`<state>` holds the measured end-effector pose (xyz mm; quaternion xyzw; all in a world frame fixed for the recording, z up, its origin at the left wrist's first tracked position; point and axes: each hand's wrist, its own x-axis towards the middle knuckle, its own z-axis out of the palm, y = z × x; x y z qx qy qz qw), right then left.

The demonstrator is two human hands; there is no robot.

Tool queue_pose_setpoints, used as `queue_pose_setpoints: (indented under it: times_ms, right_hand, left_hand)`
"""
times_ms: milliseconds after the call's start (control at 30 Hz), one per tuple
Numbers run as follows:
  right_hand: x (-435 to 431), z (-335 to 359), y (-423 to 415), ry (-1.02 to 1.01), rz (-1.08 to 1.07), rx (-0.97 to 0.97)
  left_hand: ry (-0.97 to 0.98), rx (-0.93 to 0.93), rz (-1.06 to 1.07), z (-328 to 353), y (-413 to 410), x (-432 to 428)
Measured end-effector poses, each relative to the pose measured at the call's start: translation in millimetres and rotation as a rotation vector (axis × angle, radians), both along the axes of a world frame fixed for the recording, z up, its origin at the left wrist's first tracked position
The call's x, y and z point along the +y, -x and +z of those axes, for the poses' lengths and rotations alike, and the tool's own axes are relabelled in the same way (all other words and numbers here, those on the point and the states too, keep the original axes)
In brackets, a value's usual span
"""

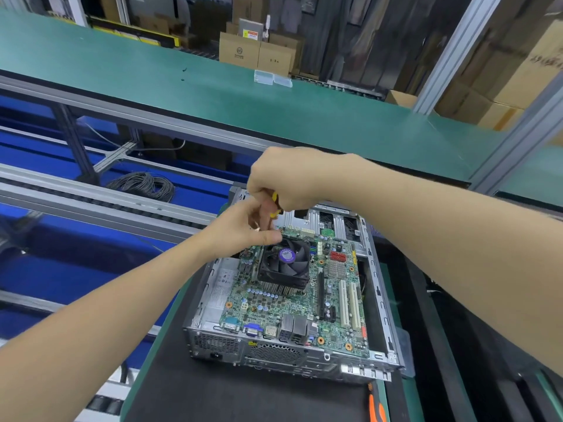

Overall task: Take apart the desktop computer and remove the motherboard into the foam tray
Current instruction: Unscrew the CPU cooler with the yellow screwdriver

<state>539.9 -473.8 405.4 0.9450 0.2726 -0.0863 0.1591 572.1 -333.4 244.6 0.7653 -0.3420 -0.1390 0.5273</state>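
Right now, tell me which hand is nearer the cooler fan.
Left. Left hand sits by the fan, at its far-left corner; right hand is higher, gripping the screwdriver.

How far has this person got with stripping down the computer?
Done: the case is open. In hand: the right hand grips a yellow-handled tool over the motherboard, left hand beside it. Left: the motherboard, fan still on, sits inside the case; no foam tray is in view.
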Motion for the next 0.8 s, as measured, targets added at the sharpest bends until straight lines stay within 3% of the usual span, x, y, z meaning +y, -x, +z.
queue_pose_setpoints:
  times_ms: [167,300,500,633,800]
  right_hand:
    - [-48,22,3,-0.303,-0.226,0.034]
    - [-87,6,8,-0.486,-0.437,0.177]
    - [-128,-30,31,-0.954,-0.730,0.313]
    - [-144,-45,44,-1.041,-0.803,0.308]
    - [-143,-46,54,-1.171,-0.752,0.275]
  left_hand:
    - [-0.326,-0.044,-0.158,-13,13,0]
    - [-0.543,-0.315,-0.218,-7,11,-8]
    - [-0.332,-0.148,-0.192,-11,8,-2]
    - [-0.266,-0.135,-0.168,-22,16,-1]
    - [-0.384,-0.193,-0.181,-12,16,-4]
